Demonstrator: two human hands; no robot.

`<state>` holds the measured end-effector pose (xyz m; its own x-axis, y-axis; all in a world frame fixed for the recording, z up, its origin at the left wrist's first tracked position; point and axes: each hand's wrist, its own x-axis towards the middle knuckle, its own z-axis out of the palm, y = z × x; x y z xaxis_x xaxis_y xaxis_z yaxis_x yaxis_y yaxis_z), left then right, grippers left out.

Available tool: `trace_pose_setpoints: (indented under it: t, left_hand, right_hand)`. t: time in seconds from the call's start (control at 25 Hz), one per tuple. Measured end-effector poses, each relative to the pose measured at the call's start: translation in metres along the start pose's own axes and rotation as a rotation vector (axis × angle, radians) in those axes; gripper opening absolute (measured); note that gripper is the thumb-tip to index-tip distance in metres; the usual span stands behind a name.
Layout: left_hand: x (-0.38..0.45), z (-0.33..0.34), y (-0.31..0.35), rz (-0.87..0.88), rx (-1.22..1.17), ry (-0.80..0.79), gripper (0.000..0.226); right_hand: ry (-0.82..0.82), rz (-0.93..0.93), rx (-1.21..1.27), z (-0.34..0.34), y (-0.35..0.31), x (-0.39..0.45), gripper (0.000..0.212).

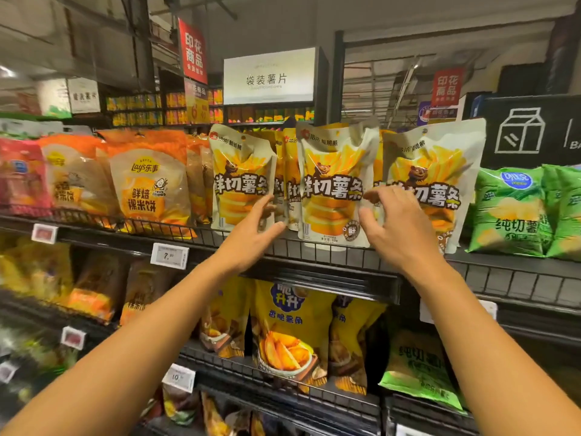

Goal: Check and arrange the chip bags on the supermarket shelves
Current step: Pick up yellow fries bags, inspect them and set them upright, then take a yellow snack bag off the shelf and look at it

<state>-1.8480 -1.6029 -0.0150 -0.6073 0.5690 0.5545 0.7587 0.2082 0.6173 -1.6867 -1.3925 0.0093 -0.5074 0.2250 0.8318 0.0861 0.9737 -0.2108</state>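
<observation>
Bags (334,184): three yellow front ones upright on the wire shelf (330,251), the middle one between your spread fingers, left hand (251,229) and right hand (394,229) empty.

The top shelf is packed side to side with upright bags: orange bags (147,184) at 9 o'clock, yellow fry bags (336,187) centre, green bags (509,212) at 3 o'clock. A wire rail (323,251) fences the shelf edge. Narrow slots open between fry bags; open air lies above their tops.
</observation>
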Motion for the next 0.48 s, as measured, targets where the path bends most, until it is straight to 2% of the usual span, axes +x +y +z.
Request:
trace_pose_setpoints:
  t: [0.12, 0.28, 0.36, 0.48]
  left_hand:
    - [-0.034, -0.004, -0.005, 0.012, -0.124, 0.065, 0.054]
    - [-0.075, -0.002, -0.019, 0.030, -0.303, 0.161, 0.040]
    - [-0.094, 0.001, -0.033, 0.013, -0.413, 0.192, 0.036]
    - [-0.118, 0.004, -0.065, -0.079, -0.695, 0.246, 0.030]
  right_hand:
    - [-0.020, 0.002, 0.195, 0.000, -0.001, -0.027, 0.023]
    - [-0.016, -0.001, 0.306, 0.006, -0.005, -0.056, 0.019]
    - [0.056, -0.033, 0.333, 0.007, -0.007, -0.069, 0.019]
    - [0.221, -0.098, 0.237, 0.010, -0.005, -0.099, 0.020]
